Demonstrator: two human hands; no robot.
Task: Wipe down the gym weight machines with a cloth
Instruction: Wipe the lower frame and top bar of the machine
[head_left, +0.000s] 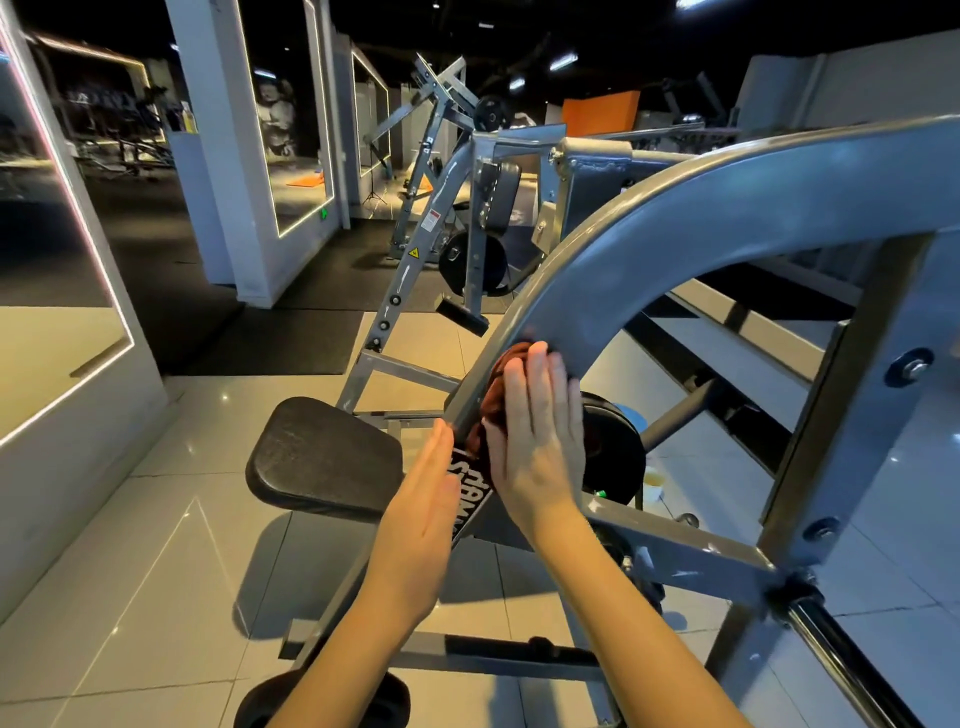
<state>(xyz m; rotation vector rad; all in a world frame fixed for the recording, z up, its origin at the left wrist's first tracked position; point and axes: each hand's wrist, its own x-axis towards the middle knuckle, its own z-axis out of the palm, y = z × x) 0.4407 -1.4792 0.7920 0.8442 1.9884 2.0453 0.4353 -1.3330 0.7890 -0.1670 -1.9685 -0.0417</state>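
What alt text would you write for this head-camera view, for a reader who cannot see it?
A right hand presses a reddish-brown cloth against a grey curved machine frame; the left hand, fingers straight, is beside it.

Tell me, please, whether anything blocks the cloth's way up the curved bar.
Nothing visible does. The right hand presses the cloth flat on the curved bar, and the bar's face above it runs bare; the left hand lies lower, beside the bar.

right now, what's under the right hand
Under the right hand: a rust-brown cloth pressed against the grey curved bar. The cloth's edges show around the hand; its middle and the bar beneath are covered.
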